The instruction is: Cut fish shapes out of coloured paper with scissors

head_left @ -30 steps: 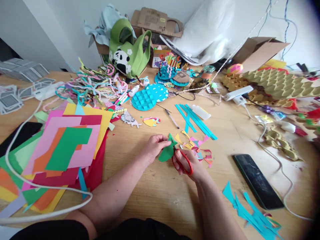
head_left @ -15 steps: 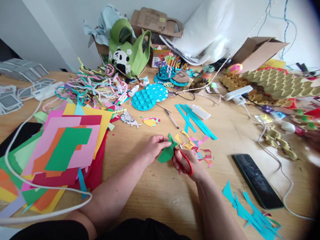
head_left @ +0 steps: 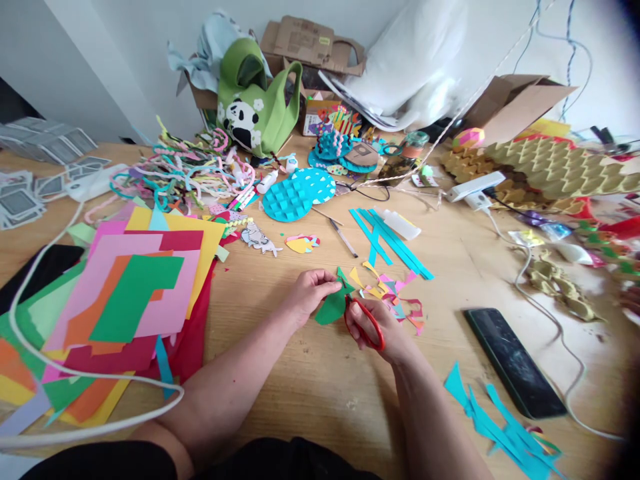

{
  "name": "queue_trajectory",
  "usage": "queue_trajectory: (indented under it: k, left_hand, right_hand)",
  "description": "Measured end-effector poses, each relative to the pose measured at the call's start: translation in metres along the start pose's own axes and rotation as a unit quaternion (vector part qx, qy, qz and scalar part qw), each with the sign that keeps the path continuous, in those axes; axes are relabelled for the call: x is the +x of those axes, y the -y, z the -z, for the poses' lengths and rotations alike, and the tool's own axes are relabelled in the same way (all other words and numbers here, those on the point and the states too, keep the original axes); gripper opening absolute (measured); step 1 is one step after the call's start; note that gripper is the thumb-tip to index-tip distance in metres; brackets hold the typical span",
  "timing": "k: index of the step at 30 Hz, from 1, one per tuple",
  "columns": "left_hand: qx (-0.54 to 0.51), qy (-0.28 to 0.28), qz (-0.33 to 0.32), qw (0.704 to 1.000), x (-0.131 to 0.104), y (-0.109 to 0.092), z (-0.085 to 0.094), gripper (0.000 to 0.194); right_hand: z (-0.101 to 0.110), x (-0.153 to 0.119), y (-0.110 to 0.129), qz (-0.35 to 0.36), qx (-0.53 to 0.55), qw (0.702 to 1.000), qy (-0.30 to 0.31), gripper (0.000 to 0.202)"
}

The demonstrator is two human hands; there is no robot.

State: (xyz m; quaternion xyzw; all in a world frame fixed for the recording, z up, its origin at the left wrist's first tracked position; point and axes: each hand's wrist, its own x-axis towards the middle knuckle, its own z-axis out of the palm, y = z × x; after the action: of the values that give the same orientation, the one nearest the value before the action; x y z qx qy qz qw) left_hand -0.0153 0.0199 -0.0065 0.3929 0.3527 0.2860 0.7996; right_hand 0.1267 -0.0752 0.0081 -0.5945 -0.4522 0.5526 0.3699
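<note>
The green paper point(head_left: 330, 310) is held over the table point(head_left: 320, 400) in the left hand's point(head_left: 316, 291) pinching grip, and the scissors point(head_left: 380, 325) are gripped by the right hand point(head_left: 393, 333) at the paper's edge, cutting seemingly part done (mostly other-coloured scraps point(head_left: 379, 292) are strewn beyond), some trimming apparently remaining.

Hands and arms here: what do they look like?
The left hand and right hand show no gloves or watches. Both forearms are bare; a small dark spot marks the left one. The left sleeve is black.

One head-worn view, forward and steeply down across the wooden table point(head_left: 310, 393).
</note>
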Motion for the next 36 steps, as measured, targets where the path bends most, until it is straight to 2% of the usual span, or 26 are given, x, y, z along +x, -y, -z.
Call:
queue_trajectory:
  k: [7, 24, 36]
  left_hand:
    - [0.004, 0.006, 0.01, 1.0, 0.0005, 0.0, 0.0012, 0.026]
    - [0.019, -0.013, -0.003, 1.0, 0.0, -0.004, 0.0004, 0.026]
    - [0.034, 0.004, 0.007, 0.999, -0.0015, -0.008, 0.001, 0.025]
  right_hand:
    - [0.0014, -0.0009, 0.0044, -0.006, -0.002, 1.0, 0.021, 0.061]
    - [0.0043, -0.001, 0.0004, -0.011, -0.005, 1.0, 0.016, 0.06]
    - [0.0069, -0.0022, 0.0045, -0.012, -0.019, 0.999, 0.037, 0.062]
